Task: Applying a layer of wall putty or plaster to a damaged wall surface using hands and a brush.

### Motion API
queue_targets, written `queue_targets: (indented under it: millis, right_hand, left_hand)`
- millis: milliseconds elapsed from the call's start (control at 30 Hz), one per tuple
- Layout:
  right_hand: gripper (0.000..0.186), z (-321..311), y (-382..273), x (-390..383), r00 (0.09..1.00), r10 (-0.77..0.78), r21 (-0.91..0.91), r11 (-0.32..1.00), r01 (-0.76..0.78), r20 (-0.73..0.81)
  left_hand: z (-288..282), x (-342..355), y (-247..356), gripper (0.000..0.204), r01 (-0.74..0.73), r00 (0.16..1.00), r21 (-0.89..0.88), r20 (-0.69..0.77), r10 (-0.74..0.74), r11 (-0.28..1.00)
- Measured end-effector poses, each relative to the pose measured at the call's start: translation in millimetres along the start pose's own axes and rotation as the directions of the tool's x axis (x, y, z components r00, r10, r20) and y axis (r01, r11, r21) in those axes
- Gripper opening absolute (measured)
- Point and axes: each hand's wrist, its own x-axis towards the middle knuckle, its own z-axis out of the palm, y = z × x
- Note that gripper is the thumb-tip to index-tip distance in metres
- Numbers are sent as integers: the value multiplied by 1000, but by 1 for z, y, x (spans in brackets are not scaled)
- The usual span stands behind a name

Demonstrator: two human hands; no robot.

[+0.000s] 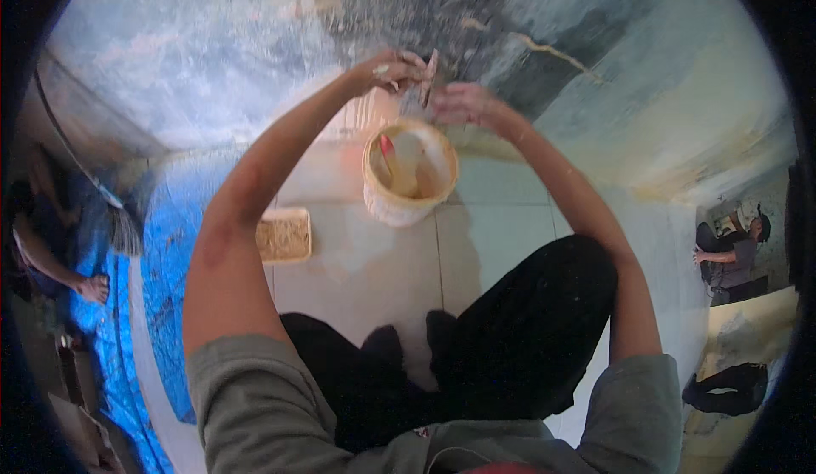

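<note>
Above the bucket, my left hand (389,71) is closed on a thin, flat tool smeared with pale paste (429,79), held nearly upright. Pale smears mark the fingers. Just right of the tool is my right hand (467,104); motion smears its fingers, and whether they touch the tool is unclear. Below both hands stands a whitish bucket (399,210) with pale residue round its rim. Inside it leans a red-tipped tool (387,146), its lower end in pale material. To the left on the tiles lies a shallow yellowish tray (308,237) holding brownish matter.
A wall (255,57) patched in blue, grey and dark tones rises ahead, close behind the bucket. Blue tarp (174,278) covers the floor at left, with a broom (124,229) over it. Another person's hand (93,288) rests there. A further person (733,257) sits far right.
</note>
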Motion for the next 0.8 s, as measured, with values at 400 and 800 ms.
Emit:
queue_targets:
  millis: [400, 800]
  right_hand:
    - [29, 43, 34, 11, 994, -104, -273, 958, 89, -42]
    - [17, 74, 134, 59, 888, -140, -897, -131, 422, 438]
  left_hand:
    - [15, -19, -71, 31, 115, 989, 12, 94, -115, 993]
    - [45, -9, -110, 30, -43, 936, 806, -174, 306, 591]
